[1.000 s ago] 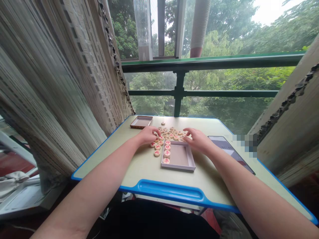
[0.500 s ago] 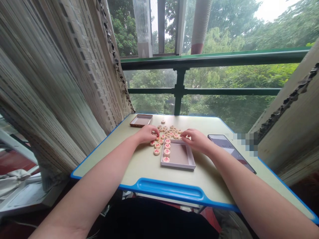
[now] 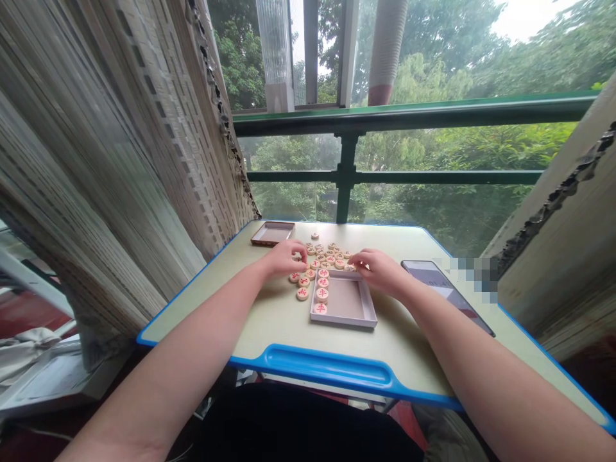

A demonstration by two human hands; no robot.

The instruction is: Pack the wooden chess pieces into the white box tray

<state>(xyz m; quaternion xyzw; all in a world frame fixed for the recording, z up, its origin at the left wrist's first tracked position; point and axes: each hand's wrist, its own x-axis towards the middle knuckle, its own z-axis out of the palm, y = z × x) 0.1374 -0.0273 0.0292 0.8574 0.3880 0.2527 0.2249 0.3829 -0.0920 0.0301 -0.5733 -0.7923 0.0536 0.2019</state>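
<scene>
Round wooden Chinese chess pieces (image 3: 330,260) lie in a loose cluster on the table, several with red characters. At the cluster's left side is my left hand (image 3: 286,258), its thumb and fingers curled together low over the pieces; what lies between the fingertips is hidden. On the opposite side, my right hand (image 3: 378,268) has its fingertips closed at a Chinese chess piece (image 3: 350,267), just past the tray's far edge. A shallow white box tray (image 3: 344,321) stands between my forearms. Along its left wall runs a column of red-lettered pieces (image 3: 322,294).
A brown-edged box lid (image 3: 273,242) lies at the table's far left. A phone (image 3: 447,295) rests to the right, beside my forearm. The table (image 3: 269,321) has a blue rim with a moulded groove (image 3: 330,369). Curtains (image 3: 158,128) and a green railing (image 3: 409,115) surround it.
My left thumb and fingers have shifted slightly, covering a red-lettered piece that showed at the fingertips before. My right hand stays almost where it was.
</scene>
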